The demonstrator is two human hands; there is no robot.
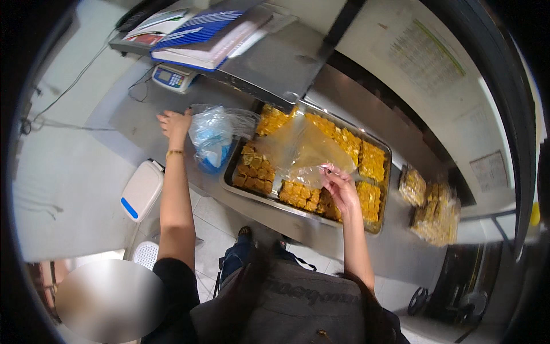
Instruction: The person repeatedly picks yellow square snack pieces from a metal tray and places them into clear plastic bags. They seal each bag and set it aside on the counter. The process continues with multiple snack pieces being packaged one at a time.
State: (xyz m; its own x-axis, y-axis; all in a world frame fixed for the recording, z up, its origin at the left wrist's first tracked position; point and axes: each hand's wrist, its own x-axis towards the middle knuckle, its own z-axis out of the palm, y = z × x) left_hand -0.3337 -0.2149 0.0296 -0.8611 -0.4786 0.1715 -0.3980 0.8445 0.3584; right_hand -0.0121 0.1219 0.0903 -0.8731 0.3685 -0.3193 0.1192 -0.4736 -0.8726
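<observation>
My right hand (342, 192) pinches the edge of a clear plastic bag (301, 149), which hangs unfolded over a large metal tray (234, 186). Blocks of golden-orange cut sweets or snack pieces (372, 160) fill the tray in several groups, and the bag partly hides the middle ones. Off to the left, my left hand (175, 124) reaches over the steel table with its fingers spread. It is beside a crumpled clear bag (211, 129) with something blue and white inside; whether the hand touches that bag I cannot tell.
A small digital scale (172, 78) stands at the back left, below a steel shelf (281, 54) holding binders and papers (195, 40). Packed bags of snacks (438, 215) lie to the right of the tray. A white lidded container (143, 191) is near my left forearm.
</observation>
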